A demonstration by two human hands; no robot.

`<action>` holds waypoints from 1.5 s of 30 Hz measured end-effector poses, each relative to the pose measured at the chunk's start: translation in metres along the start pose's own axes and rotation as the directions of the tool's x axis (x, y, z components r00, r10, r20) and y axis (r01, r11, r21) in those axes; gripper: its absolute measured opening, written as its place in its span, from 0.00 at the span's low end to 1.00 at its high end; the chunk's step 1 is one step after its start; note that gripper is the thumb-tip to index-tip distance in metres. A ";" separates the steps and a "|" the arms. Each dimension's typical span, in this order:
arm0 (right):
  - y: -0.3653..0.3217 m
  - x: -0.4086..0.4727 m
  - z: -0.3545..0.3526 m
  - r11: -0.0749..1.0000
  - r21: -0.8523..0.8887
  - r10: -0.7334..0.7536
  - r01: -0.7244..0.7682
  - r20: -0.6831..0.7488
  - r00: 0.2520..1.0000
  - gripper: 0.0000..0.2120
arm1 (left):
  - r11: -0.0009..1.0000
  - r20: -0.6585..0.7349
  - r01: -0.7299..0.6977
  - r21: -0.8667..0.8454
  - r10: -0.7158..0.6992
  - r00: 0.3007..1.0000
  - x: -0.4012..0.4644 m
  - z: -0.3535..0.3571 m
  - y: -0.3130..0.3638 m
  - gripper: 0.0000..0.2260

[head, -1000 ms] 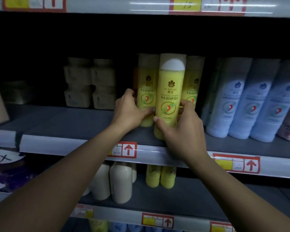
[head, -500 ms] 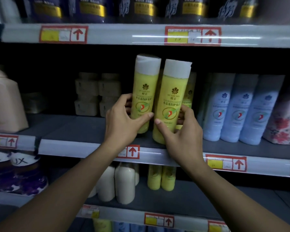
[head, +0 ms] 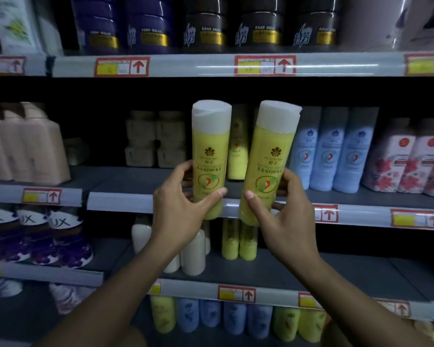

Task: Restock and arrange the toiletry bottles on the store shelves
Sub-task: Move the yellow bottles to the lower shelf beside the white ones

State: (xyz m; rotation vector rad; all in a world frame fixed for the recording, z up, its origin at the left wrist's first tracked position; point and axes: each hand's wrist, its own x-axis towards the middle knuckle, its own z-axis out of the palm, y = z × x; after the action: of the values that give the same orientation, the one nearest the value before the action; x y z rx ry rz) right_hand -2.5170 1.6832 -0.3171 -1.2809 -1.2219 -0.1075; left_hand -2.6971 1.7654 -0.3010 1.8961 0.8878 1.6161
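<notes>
I hold two yellow bottles with white caps in front of the middle shelf [head: 145,205]. My left hand [head: 181,211] grips the lower half of the left yellow bottle [head: 210,146], which stands upright. My right hand [head: 286,216] grips the right yellow bottle [head: 273,151], tilted slightly right at the top. Both bottles are off the shelf, their bases level with its front rail. A third yellow bottle [head: 237,149] stands further back on the shelf between them.
Pale blue bottles [head: 333,151] and floral pink packs [head: 406,166] stand right of the gap. Beige boxes [head: 156,139] and tan bottles [head: 30,146] sit to the left. Dark jars [head: 211,23] fill the shelf above. White [head: 192,254] and yellow bottles [head: 238,241] stand below.
Both hands have pulled the two yellow bottles out from the shelf toward me and apart from each other. The view has tilted upward, showing the top shelf.
</notes>
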 end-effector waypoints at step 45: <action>0.239 -0.029 0.009 0.826 -0.433 0.485 -0.362 0.218 0.847 0.24 | 0.854 0.100 0.226 0.468 -0.305 0.947 -0.078 0.129 -0.169 0.31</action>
State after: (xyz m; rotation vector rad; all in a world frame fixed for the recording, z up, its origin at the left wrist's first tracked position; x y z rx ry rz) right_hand -2.3778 1.7625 -0.4976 -1.9513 -1.1820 0.2157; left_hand -2.6042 1.8258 -0.4986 2.0555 1.4782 1.1248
